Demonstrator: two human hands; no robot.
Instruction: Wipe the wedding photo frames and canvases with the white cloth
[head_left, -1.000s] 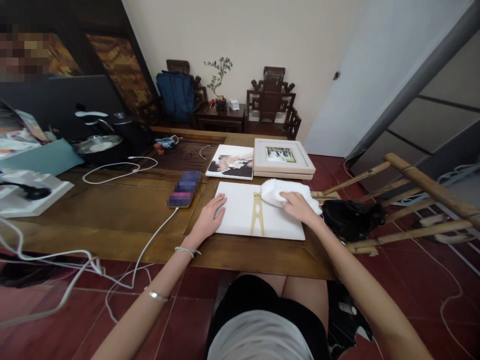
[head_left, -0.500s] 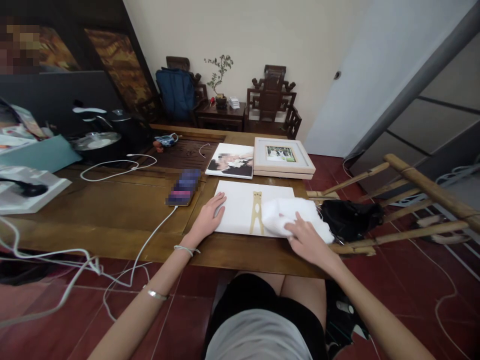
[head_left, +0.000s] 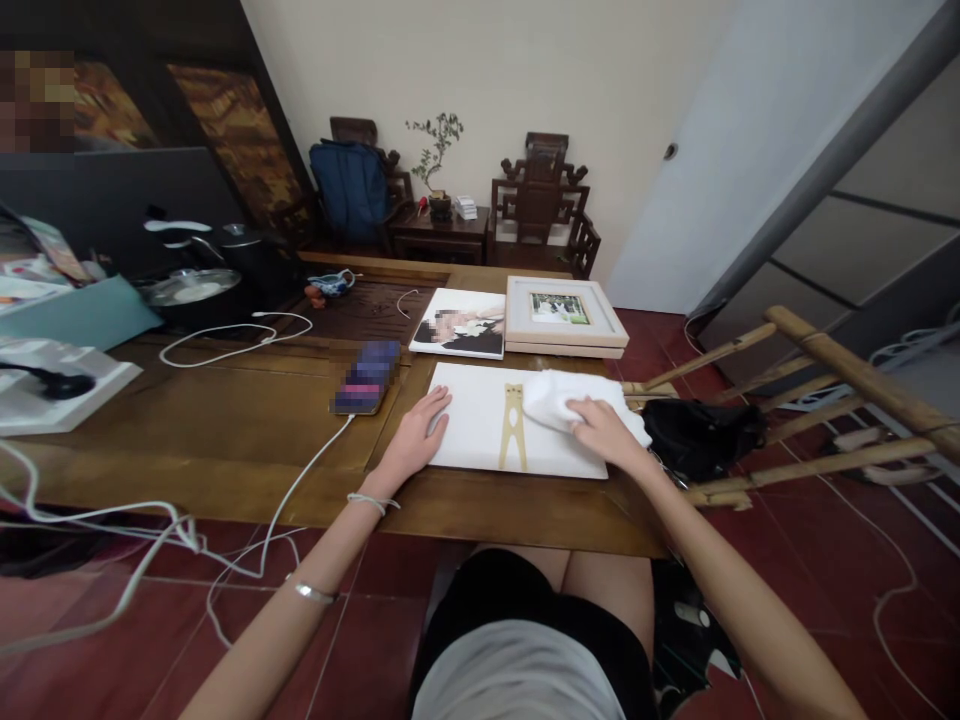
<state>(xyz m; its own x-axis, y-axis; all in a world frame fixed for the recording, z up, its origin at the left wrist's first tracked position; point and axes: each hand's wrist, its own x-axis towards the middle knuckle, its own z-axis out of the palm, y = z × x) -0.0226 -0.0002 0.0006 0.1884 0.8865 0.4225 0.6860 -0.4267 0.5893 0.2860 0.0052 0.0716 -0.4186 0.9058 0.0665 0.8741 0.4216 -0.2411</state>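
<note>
In the lower middle of the frame a white canvas board [head_left: 480, 425] lies flat on the wooden surface [head_left: 225, 420], close to its near edge. A tan figure [head_left: 513, 427] is drawn near the middle of the board. The left hand [head_left: 415, 436] rests palm down on the left edge of the board, with the fingers [head_left: 435, 408] stretched out and lying close to each other, pinching nothing. The right hand [head_left: 604, 433] lies on a white cloth [head_left: 570, 405] at the right part of the board. Its fingers are bent over the cloth and press it onto the board; the cloth is bunched under them and hangs a little over the right edge of the board.

Just left of the board, a phone [head_left: 367, 376] lies on the surface with a white cable [head_left: 300, 485] running from it down over the near edge. Behind the board, toward the centre of the frame, a photo print [head_left: 461, 323] lies flat, and beside it on the right is a pale framed picture [head_left: 564, 315]. They touch each other or nearly so. At the right of the frame a bamboo rack [head_left: 825, 400] stands beside the surface, and a black bag [head_left: 701, 435] lies on it. In the upper left a dark pot [head_left: 202, 280] stands on the surface, well apart from the hands.
</note>
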